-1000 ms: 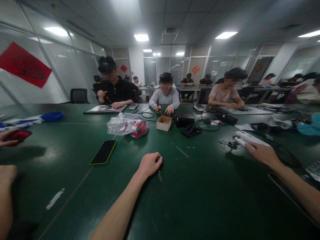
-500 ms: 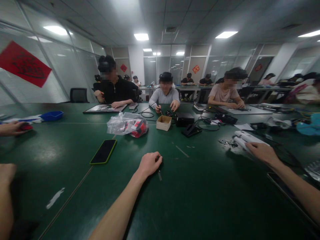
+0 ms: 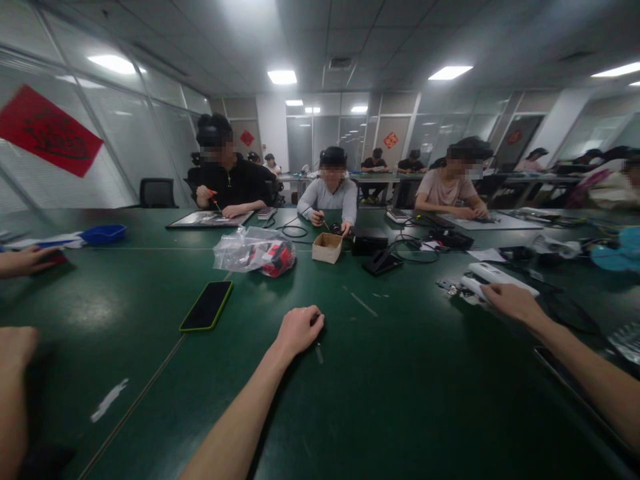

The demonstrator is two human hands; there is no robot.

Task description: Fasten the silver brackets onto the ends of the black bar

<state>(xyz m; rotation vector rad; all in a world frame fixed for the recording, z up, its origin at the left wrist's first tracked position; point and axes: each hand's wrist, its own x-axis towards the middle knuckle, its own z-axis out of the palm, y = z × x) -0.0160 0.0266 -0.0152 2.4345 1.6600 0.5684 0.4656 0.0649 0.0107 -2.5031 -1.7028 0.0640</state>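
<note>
My left hand (image 3: 301, 328) rests on the green table (image 3: 400, 387), its fingers curled in a loose fist and nothing showing in them. Over at the right, my right hand (image 3: 511, 301) has its fingers bent over a long white plastic piece (image 3: 470, 285); the palm side is hidden. Just behind that lies another white plastic piece (image 3: 500, 275), side by side with it. Small metal parts (image 3: 450, 288) are scattered at the left end of the white pieces. A phone in a green case (image 3: 207, 305) lies flat, left of my left hand.
A clear plastic bag (image 3: 235, 252) with red and black things lies ahead, beside an open cardboard box (image 3: 327, 251). Black devices (image 3: 370, 241) and cables stand further right. A blue tray (image 3: 103, 233) is at far left. Co-workers sit opposite; other people's arms reach in at the left edge.
My right hand has shifted slightly left with the white plastic piece under its fingers. My left hand has stayed put. Across the table, a co-worker's hand has drawn nearer the cardboard box.
</note>
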